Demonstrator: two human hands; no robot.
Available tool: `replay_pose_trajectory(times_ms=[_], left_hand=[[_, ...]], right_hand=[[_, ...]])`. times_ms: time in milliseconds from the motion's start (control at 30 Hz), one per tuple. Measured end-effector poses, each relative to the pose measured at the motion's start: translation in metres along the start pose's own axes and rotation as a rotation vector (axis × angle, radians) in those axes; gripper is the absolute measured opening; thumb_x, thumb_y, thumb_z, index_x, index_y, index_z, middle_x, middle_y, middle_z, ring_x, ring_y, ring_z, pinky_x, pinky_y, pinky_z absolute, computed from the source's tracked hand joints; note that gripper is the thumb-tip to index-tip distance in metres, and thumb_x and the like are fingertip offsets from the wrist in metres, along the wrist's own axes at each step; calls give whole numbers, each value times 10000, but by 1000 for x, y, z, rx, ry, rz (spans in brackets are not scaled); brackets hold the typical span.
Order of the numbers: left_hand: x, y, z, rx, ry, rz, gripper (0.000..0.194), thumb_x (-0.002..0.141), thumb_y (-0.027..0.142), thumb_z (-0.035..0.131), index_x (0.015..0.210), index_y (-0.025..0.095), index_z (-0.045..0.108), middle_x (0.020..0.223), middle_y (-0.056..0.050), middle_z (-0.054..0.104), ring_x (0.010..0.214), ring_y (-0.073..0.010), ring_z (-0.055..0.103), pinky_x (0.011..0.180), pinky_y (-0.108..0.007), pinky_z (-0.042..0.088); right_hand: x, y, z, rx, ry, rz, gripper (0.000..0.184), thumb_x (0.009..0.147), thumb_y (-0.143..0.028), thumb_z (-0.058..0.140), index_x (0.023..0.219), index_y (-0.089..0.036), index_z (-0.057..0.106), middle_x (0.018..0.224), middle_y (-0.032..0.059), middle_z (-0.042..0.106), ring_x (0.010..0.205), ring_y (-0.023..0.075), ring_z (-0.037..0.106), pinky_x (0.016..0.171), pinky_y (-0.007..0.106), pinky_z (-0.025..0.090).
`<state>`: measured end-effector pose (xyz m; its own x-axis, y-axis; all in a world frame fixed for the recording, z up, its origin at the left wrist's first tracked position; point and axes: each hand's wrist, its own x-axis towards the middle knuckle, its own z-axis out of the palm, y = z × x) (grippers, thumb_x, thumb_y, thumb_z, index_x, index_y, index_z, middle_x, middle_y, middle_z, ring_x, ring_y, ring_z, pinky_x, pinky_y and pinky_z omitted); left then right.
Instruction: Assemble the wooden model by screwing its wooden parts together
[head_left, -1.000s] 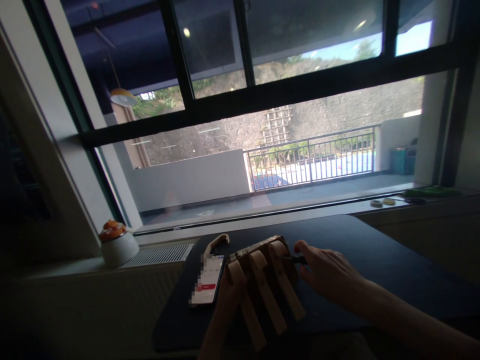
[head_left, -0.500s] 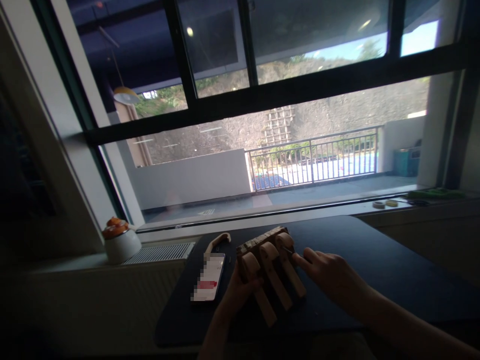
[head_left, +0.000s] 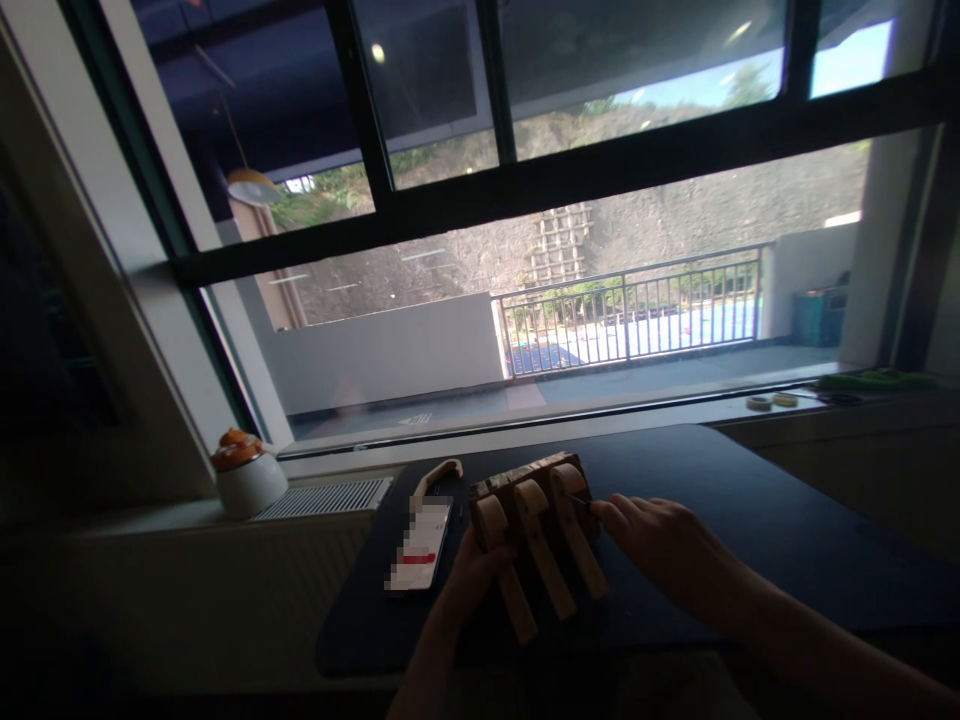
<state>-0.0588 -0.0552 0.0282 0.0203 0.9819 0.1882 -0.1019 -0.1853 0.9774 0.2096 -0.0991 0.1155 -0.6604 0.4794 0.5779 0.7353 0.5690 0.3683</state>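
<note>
Where daylight enters, wide window (head_left: 600,160), radiator (head_left: 247,590), dark table (head_left: 667,470), handheld woodwork (head_left: 549,560)

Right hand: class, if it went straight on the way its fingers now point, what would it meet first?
Probably the rightmost curved wooden strip on the bark-edged block; the thin tool in the right hand appears to reach it, though depth is unclear.
</note>
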Motion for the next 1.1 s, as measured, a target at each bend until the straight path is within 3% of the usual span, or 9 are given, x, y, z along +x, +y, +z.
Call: replay_pose_trajectory(times_ms=[167, 300, 500, 600, 700, 767, 867, 967, 1100], left_hand=[[0, -2, -2, 5, -43, 20, 505, 583, 204, 759, 1067, 133, 636, 1003, -85, 700, 966, -297, 631, 807, -363, 511], [0, -5, -4, -10, -70, 29, 537, 621, 211, 747, 1136, 152, 606, 1029, -83, 698, 994, -297, 627, 816, -360, 512], [-2, -6, -3, -2, -42, 18, 528, 614, 216, 750, 1121, 149, 619, 1014, -85, 700, 988, -303, 628, 820, -367, 514], [-2, -5, -3, 5, -27, 3, 523, 610, 216, 749, 1112, 139, 624, 1006, -90, 698, 988, -308, 625, 815, -376, 514], [-3, -3, -2, -5, -33, 0, 554, 597, 221, 766, 1125, 135, 622, 1020, -98, 693, 994, -316, 619, 823, -391, 511], [-2, -3, -2, -10, -44, 0, 573, 591, 218, 774, 1137, 139, 617, 1033, -100, 691, 999, -320, 615, 831, -396, 507], [-2, -3, -2, -4, -61, -2, 558, 606, 214, 766, 1140, 144, 617, 1026, -94, 694, 997, -316, 614, 839, -392, 500], [-1, -4, -3, 8, -55, -5, 550, 607, 213, 766, 1134, 145, 621, 1005, -91, 699, 986, -314, 618, 832, -385, 500], [0, -4, -4, 9, -33, -10, 573, 584, 209, 779, 1132, 146, 625, 1000, -91, 700, 983, -320, 618, 828, -384, 500]], right_hand=[[-1, -5, 3, 96, -39, 127, 254, 764, 49, 425, 813, -190, 496, 659, -14, 599, 517, 126, 582, 490, 266, 272], [-2, -10, 4, 229, -68, 293, 156, 887, -105, 403, 906, -205, 521, 693, -10, 672, 571, 147, 654, 491, 253, 299], [2, -21, 8, 297, -107, 522, 124, 943, -251, 386, 911, -221, 502, 663, -11, 701, 604, 201, 692, 495, 270, 302], [3, -24, 8, 305, -138, 573, 135, 953, -274, 373, 899, -227, 487, 649, -18, 692, 618, 213, 696, 491, 277, 281], [1, -24, 7, 296, -132, 514, 76, 905, -215, 440, 966, -221, 486, 710, -17, 692, 626, 201, 687, 506, 273, 294], [-2, -21, 7, 260, -99, 424, 186, 829, -103, 482, 981, -210, 489, 755, -11, 680, 631, 180, 671, 525, 266, 312], [-5, -13, 6, 108, -34, 288, 277, 728, 36, 464, 856, -208, 500, 707, -14, 626, 573, 158, 619, 522, 271, 292], [-6, -7, 5, -67, 18, 182, 318, 674, 82, 469, 802, -207, 503, 649, -19, 588, 511, 157, 573, 508, 286, 259], [-5, -7, 5, -137, 57, 109, 334, 628, 90, 491, 781, -206, 493, 602, -28, 576, 469, 146, 545, 498, 288, 251]])
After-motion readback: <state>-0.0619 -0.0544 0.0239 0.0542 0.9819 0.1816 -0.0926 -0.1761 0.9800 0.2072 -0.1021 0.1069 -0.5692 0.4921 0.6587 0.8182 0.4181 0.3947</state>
